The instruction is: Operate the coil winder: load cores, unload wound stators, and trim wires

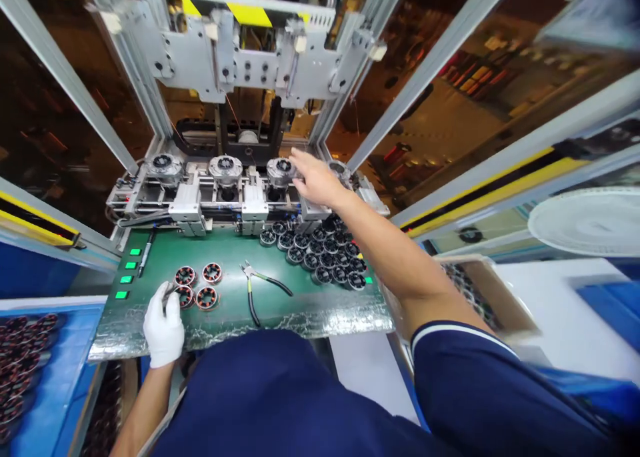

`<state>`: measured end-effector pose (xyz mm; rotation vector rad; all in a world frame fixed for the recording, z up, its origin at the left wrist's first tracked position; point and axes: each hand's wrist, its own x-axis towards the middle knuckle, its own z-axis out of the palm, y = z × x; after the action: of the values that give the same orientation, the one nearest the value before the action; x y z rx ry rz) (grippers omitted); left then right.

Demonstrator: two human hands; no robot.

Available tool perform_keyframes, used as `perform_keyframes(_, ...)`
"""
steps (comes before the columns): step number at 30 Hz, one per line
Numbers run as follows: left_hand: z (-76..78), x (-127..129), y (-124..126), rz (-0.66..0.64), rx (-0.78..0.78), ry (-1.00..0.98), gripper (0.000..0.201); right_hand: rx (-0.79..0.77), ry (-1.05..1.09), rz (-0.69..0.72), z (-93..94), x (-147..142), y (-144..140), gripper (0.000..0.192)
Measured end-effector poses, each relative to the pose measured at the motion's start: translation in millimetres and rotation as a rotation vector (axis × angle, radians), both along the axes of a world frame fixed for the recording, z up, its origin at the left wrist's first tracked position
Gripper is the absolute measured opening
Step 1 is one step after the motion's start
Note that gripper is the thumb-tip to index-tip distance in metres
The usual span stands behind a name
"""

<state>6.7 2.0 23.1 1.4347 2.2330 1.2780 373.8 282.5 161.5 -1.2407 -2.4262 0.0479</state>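
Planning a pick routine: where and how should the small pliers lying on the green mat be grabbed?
Probably best taken from above at the two black-sleeved handles of the small pliers. They lie flat on the green mat, handles splayed toward the person, jaws pointing away, so fingers can close across both handles near the pivot.

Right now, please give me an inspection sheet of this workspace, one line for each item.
Surface: green mat with a worn silver front edge.
Job's things: four copper-wound stators by the left hand; a cluster of dark unwound cores on the right; three fixtures on the machine each carry a part.
Clutter: pliers mid-mat; a pen at the left edge.
Hands: left hand, white-gloved, touches the stators; right hand, bare, reaches to the third fixture; whether it grips is hidden.
Cables: thin wires behind the fixtures.
Surroundings: green lit buttons; blue tray of wound stators at left.
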Motion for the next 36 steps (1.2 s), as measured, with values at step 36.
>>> perform_keyframes(36, 0.1, -11, 0, 0.037, -0.213, -0.006, 0.051, -0.068, 0.213, -0.089, 16.1, 125, 79, 0.014)
